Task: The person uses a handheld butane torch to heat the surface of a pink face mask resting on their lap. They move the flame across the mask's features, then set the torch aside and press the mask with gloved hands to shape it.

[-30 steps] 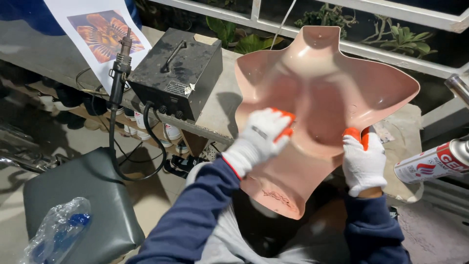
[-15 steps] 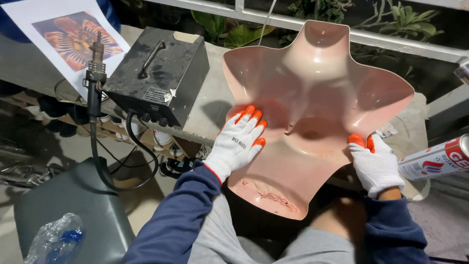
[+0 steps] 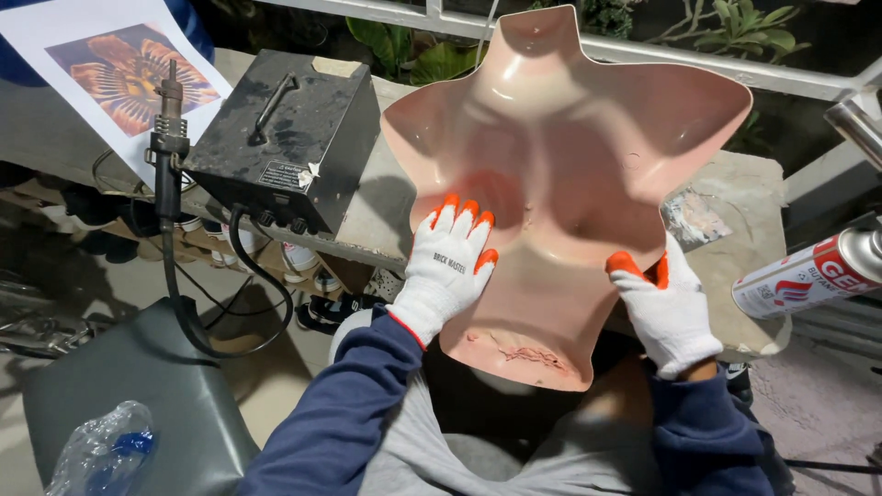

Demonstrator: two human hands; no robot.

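- The left hand [image 3: 450, 271], in a white knit glove with orange-dipped fingertips, lies flat and spread on the inner face of the glossy pink plastic mannequin torso shell [image 3: 560, 174]; the palm presses on it and nothing is closed around it.
- The right hand [image 3: 666, 308], gloved the same way, clasps the shell's right waist edge, orange thumb over the rim and fingers behind, so it is closed on the shell.
- Held this way, the shell looks steadied from two sides: one hand pins it, the other grips the edge.
- The shell stands tilted, hollow side toward the person, its lower end over the person's lap and its upper part leaning on the grey concrete ledge [image 3: 735, 184].
- A rough reddish scar [image 3: 524, 352] runs near the shell's bottom edge, below the left hand.
- Left of the shell, on the ledge, sits a black metal box with a top handle [image 3: 285, 138]; a black cable [image 3: 230, 303] hangs from its front.
- Further left of the shell, a dark metal hand tool [image 3: 168, 138] stands upright before a printed sheet with an orange flower picture [image 3: 119, 73].
- Right of the shell, a white and red gas canister [image 3: 808, 276] lies on its side.
- Lower left of the shell, a crumpled clear plastic bottle [image 3: 106, 450] rests on a grey padded seat [image 3: 138, 386].
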